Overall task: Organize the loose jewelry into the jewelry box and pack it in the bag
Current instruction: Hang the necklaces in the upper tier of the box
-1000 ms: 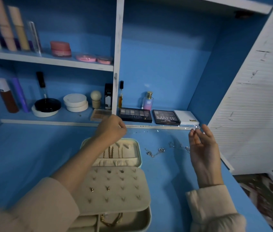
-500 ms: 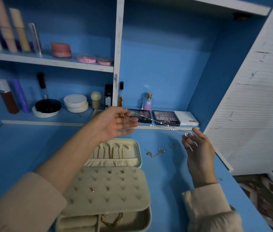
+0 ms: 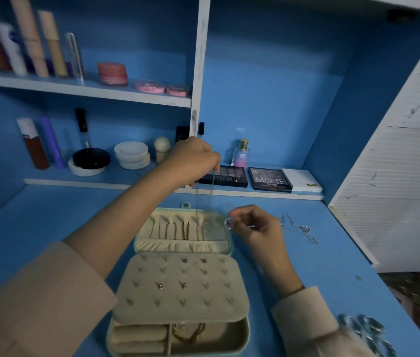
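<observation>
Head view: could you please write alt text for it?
A left hand holds a thin chain up over an open jewelry box on a blue desk; the right hand pinches its lower end. Cosmetics line the shelves behind.

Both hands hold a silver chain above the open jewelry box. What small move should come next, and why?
Probably lower the left hand so the silver chain settles into the apparently free right part of the lid, beside the gold chains hanging there. The right hand pinches the chain's lower end at the lid's right edge, so it hangs over that spot.
</observation>
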Demonstrator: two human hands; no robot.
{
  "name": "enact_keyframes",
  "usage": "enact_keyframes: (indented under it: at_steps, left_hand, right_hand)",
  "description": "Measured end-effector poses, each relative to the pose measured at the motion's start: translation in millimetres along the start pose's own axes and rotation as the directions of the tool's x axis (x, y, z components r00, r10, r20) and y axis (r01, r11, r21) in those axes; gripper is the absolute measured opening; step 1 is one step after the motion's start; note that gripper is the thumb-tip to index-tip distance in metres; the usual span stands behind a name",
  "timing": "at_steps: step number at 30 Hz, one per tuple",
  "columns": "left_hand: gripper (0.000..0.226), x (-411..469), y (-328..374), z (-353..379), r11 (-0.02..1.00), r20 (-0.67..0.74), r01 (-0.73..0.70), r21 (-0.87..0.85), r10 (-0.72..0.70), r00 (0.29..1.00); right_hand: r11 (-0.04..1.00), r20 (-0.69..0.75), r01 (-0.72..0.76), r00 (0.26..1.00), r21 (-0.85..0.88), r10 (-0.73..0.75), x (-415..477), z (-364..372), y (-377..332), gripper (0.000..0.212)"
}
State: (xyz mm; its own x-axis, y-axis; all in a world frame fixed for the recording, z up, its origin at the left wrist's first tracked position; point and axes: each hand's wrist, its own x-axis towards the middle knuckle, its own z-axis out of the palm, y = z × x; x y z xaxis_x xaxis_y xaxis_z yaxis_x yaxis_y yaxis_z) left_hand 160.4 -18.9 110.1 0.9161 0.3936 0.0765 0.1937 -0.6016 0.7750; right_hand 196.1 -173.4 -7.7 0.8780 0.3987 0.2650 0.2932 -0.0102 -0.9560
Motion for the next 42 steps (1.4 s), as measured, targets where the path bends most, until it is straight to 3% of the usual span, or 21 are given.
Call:
enact_keyframes:
  at_steps: [6,10,12,14,18,21,26,31,33,36,42]
  left_hand:
    - [0.024,0.0,6.6,-1.7,0.995,-0.031,-0.092,0.047,0.093,0.995]
    - [0.021,-2.5,10.1,-5.0,0.982,0.086,-0.174,0.068,0.168,0.982]
    - [0.019,-5.2,13.0,-5.8,0.967,0.168,-0.235,0.095,0.217,0.962]
    - [0.019,-8.0,16.4,-6.8,0.950,0.229,-0.283,0.132,0.248,0.941]
    - [0.021,-8.6,17.3,-8.8,0.944,0.268,-0.298,0.142,0.253,0.930]
    - [0.019,-5.4,7.3,-10.7,0.968,0.228,-0.237,0.084,0.213,0.950]
    - [0.014,-7.8,-22.4,-12.1,0.996,0.331,-0.090,-0.012,0.089,0.939]
    - [0.009,-5.2,-59.5,17.9,0.998,0.204,0.033,-0.057,-0.020,0.979]
    - [0.012,-3.9,-68.7,32.6,1.000,0.127,0.007,0.008,-0.008,0.992]
    - [0.017,-3.7,-73.6,47.7,0.986,0.065,-0.057,0.155,0.047,0.997]
    - [0.015,-15.3,-72.2,58.9,0.871,0.156,-0.170,0.462,0.109,0.982]
  right_hand:
    - [0.888,0.109,0.157,0.987,-0.433,-0.121,-4.3,8.7,11.8,0.019]
    - [0.808,0.128,0.214,0.977,-0.550,-0.172,-2.6,4.7,9.0,0.023]
    - [0.889,0.071,0.154,0.988,-0.432,-0.136,-0.2,1.4,-3.6,0.032]
    - [0.983,0.051,0.073,0.997,-0.168,-0.065,4.5,-1.1,-24.9,0.037]
    - [0.987,0.166,-0.048,0.986,0.155,0.022,18.9,-6.8,-61.6,0.022]
    - [0.983,0.218,-0.133,0.971,0.127,0.104,27.9,-11.8,-69.1,0.015]
    - [0.977,0.181,-0.205,0.964,0.051,0.193,29.9,-22.6,-56.5,0.014]
    - [0.960,0.058,-0.121,0.988,-0.251,0.140,30.5,-9.7,-24.9,0.010]
    - [0.909,0.054,-0.022,0.997,-0.417,0.049,31.6,-2.1,-14.0,0.009]
    - [0.745,0.116,0.137,0.990,-0.653,-0.081,31.7,7.2,-4.5,0.009]
    - [0.433,0.319,0.314,0.946,-0.845,-0.065,27.6,12.3,-8.4,0.015]
